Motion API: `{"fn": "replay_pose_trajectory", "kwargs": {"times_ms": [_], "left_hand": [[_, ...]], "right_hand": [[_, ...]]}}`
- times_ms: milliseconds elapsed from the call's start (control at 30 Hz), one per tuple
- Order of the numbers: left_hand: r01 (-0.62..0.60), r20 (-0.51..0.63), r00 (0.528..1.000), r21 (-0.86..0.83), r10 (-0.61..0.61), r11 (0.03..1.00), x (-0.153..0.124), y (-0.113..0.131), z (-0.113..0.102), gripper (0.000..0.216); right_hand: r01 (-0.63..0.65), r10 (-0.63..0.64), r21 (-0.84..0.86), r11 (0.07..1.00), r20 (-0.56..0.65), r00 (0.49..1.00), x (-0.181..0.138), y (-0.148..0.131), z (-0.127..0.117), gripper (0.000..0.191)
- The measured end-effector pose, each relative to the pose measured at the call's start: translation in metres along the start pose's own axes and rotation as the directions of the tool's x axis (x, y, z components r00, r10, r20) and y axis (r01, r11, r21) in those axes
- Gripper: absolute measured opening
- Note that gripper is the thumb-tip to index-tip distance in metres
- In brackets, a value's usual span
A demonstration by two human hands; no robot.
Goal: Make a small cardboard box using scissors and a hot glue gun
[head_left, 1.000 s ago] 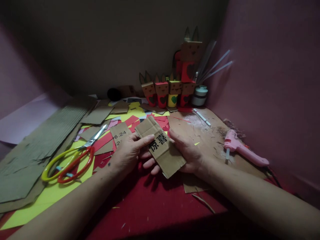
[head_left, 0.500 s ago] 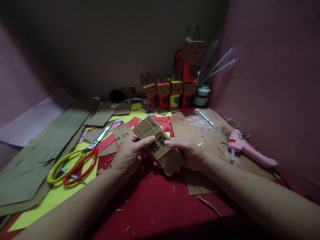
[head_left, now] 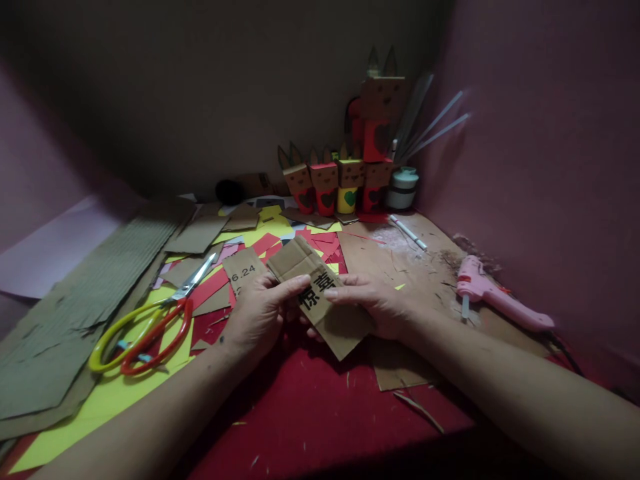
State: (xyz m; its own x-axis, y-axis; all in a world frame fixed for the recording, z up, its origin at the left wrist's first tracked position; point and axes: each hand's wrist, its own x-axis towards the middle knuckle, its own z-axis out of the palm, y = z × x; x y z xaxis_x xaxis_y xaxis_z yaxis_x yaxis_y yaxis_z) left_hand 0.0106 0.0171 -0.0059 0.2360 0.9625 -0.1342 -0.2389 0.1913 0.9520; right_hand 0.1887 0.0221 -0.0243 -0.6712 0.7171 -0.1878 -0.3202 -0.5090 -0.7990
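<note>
Between my two hands is a creased brown cardboard strip (head_left: 345, 327) with black printed characters, held tilted above the red table covering (head_left: 300, 413). My left hand (head_left: 267, 307) grips its left edge, thumb on the printed face and fingers underneath. My right hand (head_left: 375, 303) pinches the right edge, its thumb on top beside the print. The fingers beneath the cardboard are mostly hidden. Just behind my left hand lies a cardboard piece (head_left: 243, 267) printed "6.24". Scissors (head_left: 175, 303) with one yellow and one red handle rest slightly open on paper, left of my left hand.
Corrugated cardboard sheets (head_left: 75, 320) cover the left side. Cardboard figures with ears (head_left: 325, 183) stand at the back, near a pale green container (head_left: 403, 190). A pink glue gun (head_left: 500, 300) and a white marker (head_left: 407, 233) lie right. Another cardboard piece (head_left: 400, 367) lies below my right hand.
The cardboard's near end has tipped and opened flatter, now showing a pointed lower corner. My right thumb has slid slightly along it. The view has shifted a little.
</note>
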Motion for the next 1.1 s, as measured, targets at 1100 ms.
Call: {"fn": "replay_pose_trajectory", "kwargs": {"times_ms": [1100], "left_hand": [[0.232, -0.022, 0.963, 0.580, -0.270, 0.781, 0.001, 0.006, -0.009, 0.019]], "right_hand": [[-0.099, -0.431, -0.953, -0.286, 0.035, 0.902, -0.062, -0.040, 0.005, 0.038]]}}
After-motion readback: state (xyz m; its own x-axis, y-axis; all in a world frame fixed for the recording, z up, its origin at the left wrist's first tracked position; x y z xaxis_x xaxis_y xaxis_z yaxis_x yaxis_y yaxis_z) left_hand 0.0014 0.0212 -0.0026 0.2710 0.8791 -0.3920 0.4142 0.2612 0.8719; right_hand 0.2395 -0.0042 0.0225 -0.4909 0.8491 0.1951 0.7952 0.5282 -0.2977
